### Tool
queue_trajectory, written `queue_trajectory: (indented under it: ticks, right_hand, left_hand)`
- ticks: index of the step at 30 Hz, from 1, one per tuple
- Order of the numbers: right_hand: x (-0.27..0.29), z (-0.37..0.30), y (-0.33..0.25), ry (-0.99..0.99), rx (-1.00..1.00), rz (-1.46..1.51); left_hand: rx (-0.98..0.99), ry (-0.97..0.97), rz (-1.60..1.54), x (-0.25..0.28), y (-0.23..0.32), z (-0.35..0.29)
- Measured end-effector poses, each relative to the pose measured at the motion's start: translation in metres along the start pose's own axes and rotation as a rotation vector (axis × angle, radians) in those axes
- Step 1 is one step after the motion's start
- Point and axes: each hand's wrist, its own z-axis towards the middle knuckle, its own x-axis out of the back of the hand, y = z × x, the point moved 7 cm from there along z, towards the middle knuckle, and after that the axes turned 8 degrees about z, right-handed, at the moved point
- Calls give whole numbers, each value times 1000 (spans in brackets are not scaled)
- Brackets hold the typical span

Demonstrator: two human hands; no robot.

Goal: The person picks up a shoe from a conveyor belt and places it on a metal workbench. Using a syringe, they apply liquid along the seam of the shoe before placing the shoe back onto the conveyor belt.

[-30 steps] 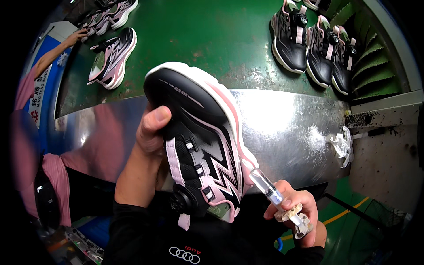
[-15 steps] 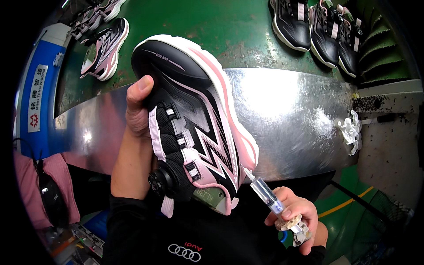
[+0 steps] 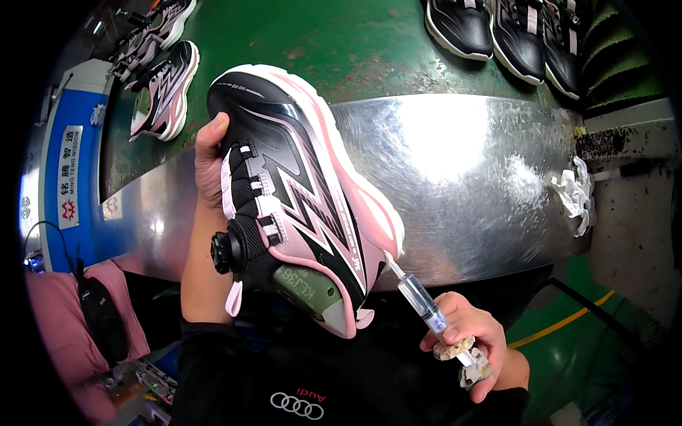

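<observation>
A black, pink and white sneaker (image 3: 298,177) with a dial closure is tilted on its side above the metal plate, toe pointing away. My left hand (image 3: 212,160) grips it from its left side, thumb showing near the toe and the other fingers mostly hidden behind the shoe. A green insert shows inside the heel opening. My right hand (image 3: 469,337) is closed around a clear syringe (image 3: 420,302), whose grip end is wrapped in crumpled, pale tape. The syringe's tip meets the seam between upper and sole near the heel.
Black shoes (image 3: 522,39) stand at the far right on the green work surface (image 3: 341,42), beside green slats (image 3: 618,57). More pink-black sneakers (image 3: 167,92) are at the far left. A crumpled white wad (image 3: 574,195) lies at the right edge of the metal plate (image 3: 469,206).
The sneaker has shifted slightly left and turned a little, showing more of its heel opening. The syringe has moved up and left, its tip still along the sole seam near the heel.
</observation>
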Motion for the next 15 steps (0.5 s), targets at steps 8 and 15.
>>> queue_trajectory:
  ticks: [8, 15]
  right_hand:
    - [6, -9, 9, 51, -66, 44]
    - [8, 9, 10, -5, -23, -20]
  left_hand:
    - [32, 209, 337, 49, 23, -19]
    - [-7, 291, 705, 88, 57, -66]
